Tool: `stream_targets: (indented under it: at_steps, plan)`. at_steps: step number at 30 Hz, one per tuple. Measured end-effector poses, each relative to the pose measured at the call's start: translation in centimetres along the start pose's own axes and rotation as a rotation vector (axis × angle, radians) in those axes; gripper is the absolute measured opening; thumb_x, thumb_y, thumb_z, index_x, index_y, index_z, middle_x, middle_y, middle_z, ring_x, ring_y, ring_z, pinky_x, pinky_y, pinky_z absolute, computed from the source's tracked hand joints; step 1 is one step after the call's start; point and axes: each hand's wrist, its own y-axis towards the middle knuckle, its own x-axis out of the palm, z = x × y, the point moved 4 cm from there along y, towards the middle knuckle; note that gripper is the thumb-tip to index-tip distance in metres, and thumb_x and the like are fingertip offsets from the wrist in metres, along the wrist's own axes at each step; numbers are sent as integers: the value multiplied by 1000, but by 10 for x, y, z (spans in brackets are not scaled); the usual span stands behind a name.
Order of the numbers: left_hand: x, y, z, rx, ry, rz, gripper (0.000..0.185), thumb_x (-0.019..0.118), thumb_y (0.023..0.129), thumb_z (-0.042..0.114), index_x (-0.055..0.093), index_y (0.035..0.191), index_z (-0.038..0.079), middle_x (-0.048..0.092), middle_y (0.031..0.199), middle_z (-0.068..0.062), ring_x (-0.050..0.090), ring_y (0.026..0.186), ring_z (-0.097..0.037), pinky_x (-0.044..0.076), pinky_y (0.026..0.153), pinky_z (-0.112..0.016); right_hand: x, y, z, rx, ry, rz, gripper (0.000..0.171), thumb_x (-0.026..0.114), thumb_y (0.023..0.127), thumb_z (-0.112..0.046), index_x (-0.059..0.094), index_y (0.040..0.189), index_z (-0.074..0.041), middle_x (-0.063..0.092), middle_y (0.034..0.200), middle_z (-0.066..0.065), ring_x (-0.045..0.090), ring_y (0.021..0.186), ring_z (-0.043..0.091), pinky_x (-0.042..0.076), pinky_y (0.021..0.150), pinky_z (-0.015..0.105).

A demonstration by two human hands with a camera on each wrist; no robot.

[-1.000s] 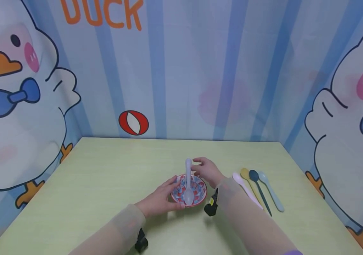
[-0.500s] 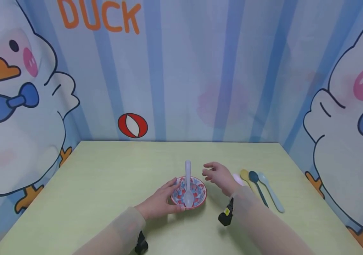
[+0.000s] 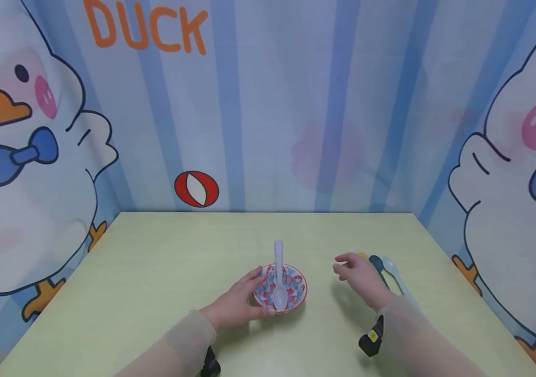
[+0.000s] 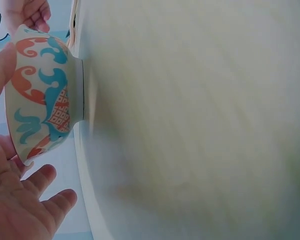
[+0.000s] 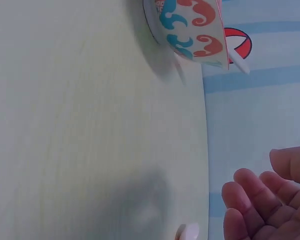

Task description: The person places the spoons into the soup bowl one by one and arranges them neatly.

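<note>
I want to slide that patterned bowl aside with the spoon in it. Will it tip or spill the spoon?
The bowl stands on a narrow foot under a flaring wall, so a push near the rim might tip it; low down seems safer. The white spoon lies loose, its handle jutting past the far rim, so it may swing or slip. The left hand touching the bowl could steady it.

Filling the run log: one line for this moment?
left hand: touches patterned red-and-blue bowl | white plastic spoon: in bowl | right hand: open, over coloured spoons
</note>
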Motion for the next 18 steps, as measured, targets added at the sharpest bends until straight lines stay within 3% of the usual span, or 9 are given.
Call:
stream_targets:
  at_steps: [6, 10, 18]
  plan:
    - [0, 1, 1, -3, -3, 2, 88, 73, 81, 48, 33, 151, 11, 17, 160, -4, 18, 144, -33, 28, 109, -56, -16, -17, 12, -27, -74, 36, 41, 57, 97, -28, 55, 127, -1, 62, 110, 13, 61, 98, 27, 49, 83, 42]
    - [1, 2, 0, -2, -8, 1, 89, 74, 81, 47, 33, 150, 11, 17, 160, -5, 19, 144, -33, 28, 109, -57, -26, -25, 18, -53, -190, 78, 37, 58, 96, -26, 58, 123, -1, 63, 108, 11, 60, 95, 23, 49, 80, 39]
    - [1, 2, -2, 8, -6, 12, 89, 74, 80, 48, 34, 150, 10, 17, 160, -6, 19, 144, -34, 27, 110, -56, -41, -32, 33, 14, -300, 91, 40, 57, 96, -29, 59, 123, 1, 64, 109, 12, 59, 97, 25, 48, 82, 46]
